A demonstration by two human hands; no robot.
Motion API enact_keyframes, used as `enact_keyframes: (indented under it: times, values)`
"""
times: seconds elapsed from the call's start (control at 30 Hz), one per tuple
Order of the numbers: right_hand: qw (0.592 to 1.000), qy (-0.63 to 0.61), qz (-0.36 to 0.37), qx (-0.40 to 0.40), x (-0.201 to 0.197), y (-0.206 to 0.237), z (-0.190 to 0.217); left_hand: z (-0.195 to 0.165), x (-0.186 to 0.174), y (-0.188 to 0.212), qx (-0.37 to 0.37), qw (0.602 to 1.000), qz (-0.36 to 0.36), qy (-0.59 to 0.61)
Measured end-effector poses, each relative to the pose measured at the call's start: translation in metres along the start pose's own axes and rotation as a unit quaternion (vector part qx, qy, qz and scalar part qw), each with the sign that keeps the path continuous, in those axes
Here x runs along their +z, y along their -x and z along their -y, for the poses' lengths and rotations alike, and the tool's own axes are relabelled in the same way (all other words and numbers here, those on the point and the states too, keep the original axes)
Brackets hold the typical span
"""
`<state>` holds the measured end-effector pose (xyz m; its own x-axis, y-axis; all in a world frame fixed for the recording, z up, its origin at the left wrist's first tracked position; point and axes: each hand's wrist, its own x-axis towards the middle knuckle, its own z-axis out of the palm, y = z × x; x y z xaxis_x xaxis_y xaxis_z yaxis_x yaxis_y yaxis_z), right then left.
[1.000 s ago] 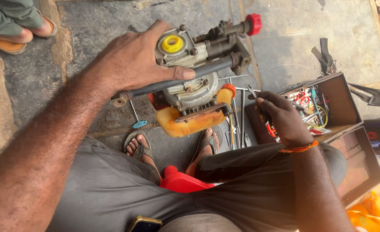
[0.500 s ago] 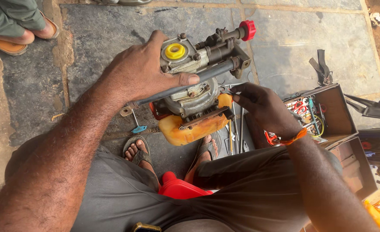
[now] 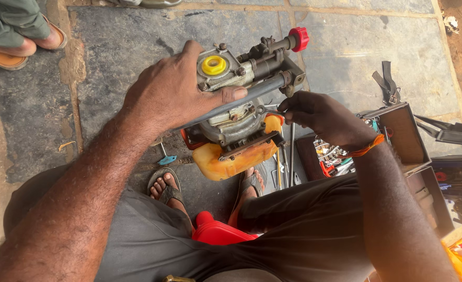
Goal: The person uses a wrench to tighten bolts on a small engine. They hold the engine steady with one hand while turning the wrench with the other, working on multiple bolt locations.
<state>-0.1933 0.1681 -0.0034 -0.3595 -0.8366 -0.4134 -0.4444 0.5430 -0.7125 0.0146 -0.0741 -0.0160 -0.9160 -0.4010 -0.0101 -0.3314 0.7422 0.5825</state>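
- The stone-slab floor (image 3: 137,47) fills most of the view, grey and gritty, with a strip of red earth along its far right edge.
- The seated person's dark grey trousers (image 3: 152,240) take up the lower part; both sandalled feet poke out below the work, and a red plastic stool (image 3: 218,233) shows between the knees.
- A small petrol engine (image 3: 239,117) is held up over the feet, above the floor, between the two hands. It has a grey metal body, a yellow round cap (image 3: 214,65) on top, a red knob (image 3: 299,38) at the end of a projecting fitting, and a translucent orange fuel tank (image 3: 231,162) at the bottom.
- An open toolbox (image 3: 398,136) sits on the floor to the right, just behind the right forearm. Its brown lid stands up; inside is a jumble of small tools and bits with red, green and white parts, too tangled to name singly.
- The left hand (image 3: 173,94) is closed around the engine's upper left side, thumb lying across a grey tube that runs over the front.
- The right hand (image 3: 317,115) is pinched shut at the engine's right side, fingertips on a thin metal piece; what exactly it grips I cannot tell. An orange thread band circles that wrist.
- Long thin metal tools (image 3: 292,156) lie on the floor below the right hand.
- Another person's sandalled foot (image 3: 11,52) rests at the top left corner.
- A small blue scrap (image 3: 166,160) lies near the left foot.
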Motion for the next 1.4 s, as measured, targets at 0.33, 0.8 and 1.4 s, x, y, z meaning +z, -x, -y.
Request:
enact_keyframes:
  times: [0.33, 0.8, 1.4]
  values:
    - [0.984, -0.137, -0.031, 0.109, -0.008, -0.017, -0.017, -0.005, -0.005, 0.005, 0.001, 1.000, 0.007, 0.014]
    - [0.988, -0.076, -0.006, 0.138, 0.006, -0.002, -0.001, -0.013, -0.008, 0.008, -0.036, 0.999, 0.025, 0.002]
    - [0.975, -0.186, 0.104, 0.064, 0.043, 0.026, 0.015, -0.013, -0.012, 0.010, -0.025, 0.999, 0.026, -0.007]
